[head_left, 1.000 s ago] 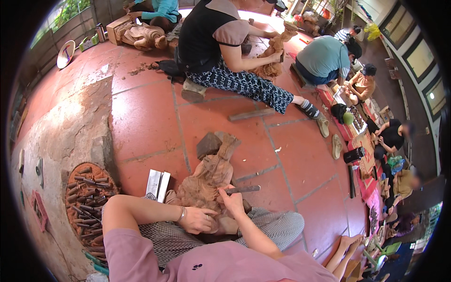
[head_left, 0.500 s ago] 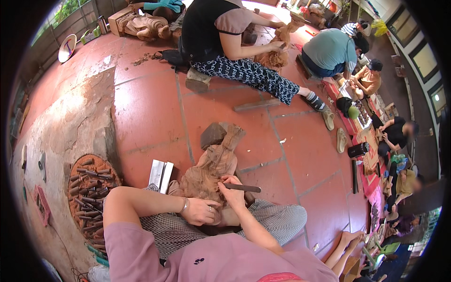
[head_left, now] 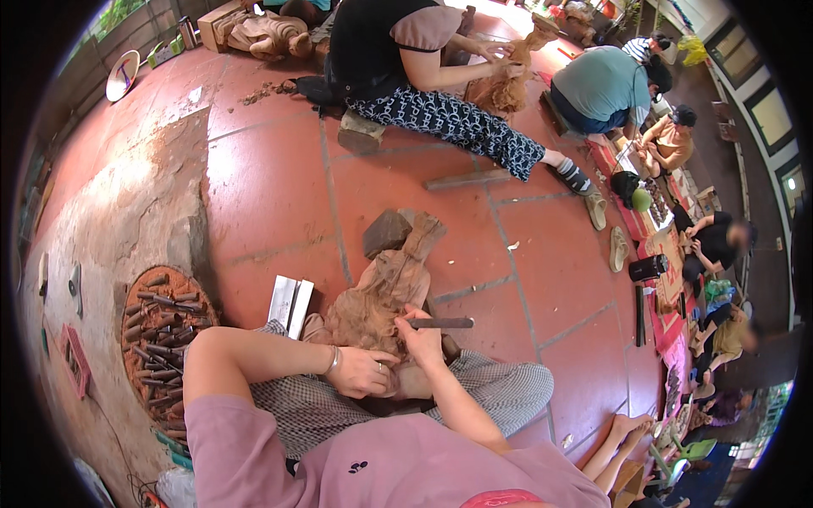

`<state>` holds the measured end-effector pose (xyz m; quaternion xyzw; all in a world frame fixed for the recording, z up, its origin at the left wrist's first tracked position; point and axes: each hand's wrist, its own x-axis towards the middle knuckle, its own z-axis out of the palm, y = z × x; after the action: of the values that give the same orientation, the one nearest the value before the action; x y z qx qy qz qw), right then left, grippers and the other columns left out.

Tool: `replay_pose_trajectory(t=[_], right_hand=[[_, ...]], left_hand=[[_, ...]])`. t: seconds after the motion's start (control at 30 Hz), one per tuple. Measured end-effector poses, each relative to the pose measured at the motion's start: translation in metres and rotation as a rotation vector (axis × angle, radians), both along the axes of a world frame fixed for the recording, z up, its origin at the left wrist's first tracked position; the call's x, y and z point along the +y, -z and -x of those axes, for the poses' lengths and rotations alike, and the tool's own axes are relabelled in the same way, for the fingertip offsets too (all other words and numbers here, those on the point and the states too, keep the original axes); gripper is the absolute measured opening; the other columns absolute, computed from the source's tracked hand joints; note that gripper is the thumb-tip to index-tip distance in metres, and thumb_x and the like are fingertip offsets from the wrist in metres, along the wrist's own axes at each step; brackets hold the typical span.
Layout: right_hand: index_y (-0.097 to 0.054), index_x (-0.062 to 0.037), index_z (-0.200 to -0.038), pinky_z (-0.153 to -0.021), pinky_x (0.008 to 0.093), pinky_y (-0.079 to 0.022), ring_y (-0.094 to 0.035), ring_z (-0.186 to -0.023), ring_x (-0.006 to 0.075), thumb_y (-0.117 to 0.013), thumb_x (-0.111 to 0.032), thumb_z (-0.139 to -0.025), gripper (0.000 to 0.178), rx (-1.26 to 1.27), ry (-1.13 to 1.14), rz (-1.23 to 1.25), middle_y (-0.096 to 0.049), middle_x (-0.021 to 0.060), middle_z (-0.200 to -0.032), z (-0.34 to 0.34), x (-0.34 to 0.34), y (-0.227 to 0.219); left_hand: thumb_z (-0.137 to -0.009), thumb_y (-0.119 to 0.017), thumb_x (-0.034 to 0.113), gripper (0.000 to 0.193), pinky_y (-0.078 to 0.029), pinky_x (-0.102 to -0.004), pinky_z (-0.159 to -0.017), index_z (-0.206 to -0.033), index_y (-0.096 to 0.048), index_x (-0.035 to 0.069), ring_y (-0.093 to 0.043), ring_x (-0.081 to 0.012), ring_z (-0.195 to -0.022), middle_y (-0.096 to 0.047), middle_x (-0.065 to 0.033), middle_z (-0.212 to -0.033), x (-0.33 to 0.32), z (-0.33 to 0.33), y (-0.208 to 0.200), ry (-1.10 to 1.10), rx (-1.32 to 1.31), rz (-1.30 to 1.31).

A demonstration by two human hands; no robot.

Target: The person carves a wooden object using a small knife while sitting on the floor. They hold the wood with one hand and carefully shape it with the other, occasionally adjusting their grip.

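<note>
A brown wooden figure carving (head_left: 373, 296) lies tilted between my knees, its far end near a dark block (head_left: 386, 233). My left hand (head_left: 362, 372), with a ring and a bracelet, presses on its near part, fingers bent against the wood. In my right hand (head_left: 420, 340) is a carving chisel (head_left: 445, 323), gripped between thumb and fingers. Its dark flat shaft points out to the right; the end toward the wood is hidden by my fingers and the carving's folds.
Left of me, a round tray of reddish shavings holds several chisels (head_left: 165, 330) on a stone slab (head_left: 110, 229). A shiny metal box (head_left: 290, 305) stands beside my knee. Ahead, a seated person (head_left: 381, 51) works on another carving (head_left: 504, 89). More people sit along the right.
My right hand has risen slightly along the carving, and the chisel has swung closer to level. The left hand stays nearly in place. The person ahead has brought both hands together on their carving.
</note>
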<state>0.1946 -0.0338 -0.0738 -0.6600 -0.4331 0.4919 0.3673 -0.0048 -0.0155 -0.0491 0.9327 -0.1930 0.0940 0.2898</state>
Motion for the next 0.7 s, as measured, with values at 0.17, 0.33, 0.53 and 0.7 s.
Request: replay_pose_trajectory(t=[0.17, 0.33, 0.53, 0.7], right_hand=[[-0.06, -0.0002, -0.086, -0.089, 0.033, -0.049, -0.065, -0.107, 0.0218, -0.074, -0.021, -0.085, 0.025, 0.007, 0.035, -0.09, -0.07, 0.0217, -0.107, -0.006, 0.003, 0.004], [-0.063, 0.0022, -0.082, -0.097, 0.0353, -0.044, -0.06, -0.115, 0.0233, -0.074, -0.016, -0.085, 0.022, -0.149, -0.035, -0.073, -0.07, 0.0201, -0.104, 0.006, 0.0, -0.01], [-0.058, -0.0015, -0.084, -0.073, 0.0278, -0.047, -0.058, -0.083, 0.0107, -0.071, -0.009, -0.088, 0.015, 0.16, 0.075, -0.239, -0.066, 0.0042, -0.082, -0.01, 0.006, 0.018], [-0.054, -0.006, -0.075, -0.072, 0.0277, -0.043, -0.053, -0.08, 0.0094, -0.072, -0.014, -0.089, 0.024, 0.222, 0.14, 0.043, -0.059, -0.0004, -0.078, -0.018, 0.009, -0.008]], left_hand=[[-0.075, -0.066, 0.019, 0.025, -0.026, -0.0595, -0.116, -0.094, -0.063, 0.003, -0.063, -0.0287, -0.103, -0.065, -0.0132, -0.097, -0.002, -0.001, -0.001, -0.037, -0.075, 0.042], [-0.079, -0.065, 0.023, 0.029, -0.028, -0.0579, -0.115, -0.102, -0.061, 0.006, -0.06, -0.0268, -0.113, -0.065, -0.0115, -0.106, -0.002, -0.001, 0.008, -0.013, -0.023, -0.001], [-0.075, -0.068, 0.027, 0.036, -0.027, -0.057, -0.116, -0.104, -0.063, 0.005, -0.061, -0.0268, -0.112, -0.065, -0.0118, -0.105, -0.006, 0.0, 0.004, -0.059, -0.089, -0.003], [-0.07, -0.07, 0.026, 0.032, -0.028, -0.057, -0.116, -0.094, -0.062, 0.006, -0.062, -0.0284, -0.107, -0.066, -0.0122, -0.1, 0.0, -0.002, 0.004, -0.032, -0.069, -0.002]])
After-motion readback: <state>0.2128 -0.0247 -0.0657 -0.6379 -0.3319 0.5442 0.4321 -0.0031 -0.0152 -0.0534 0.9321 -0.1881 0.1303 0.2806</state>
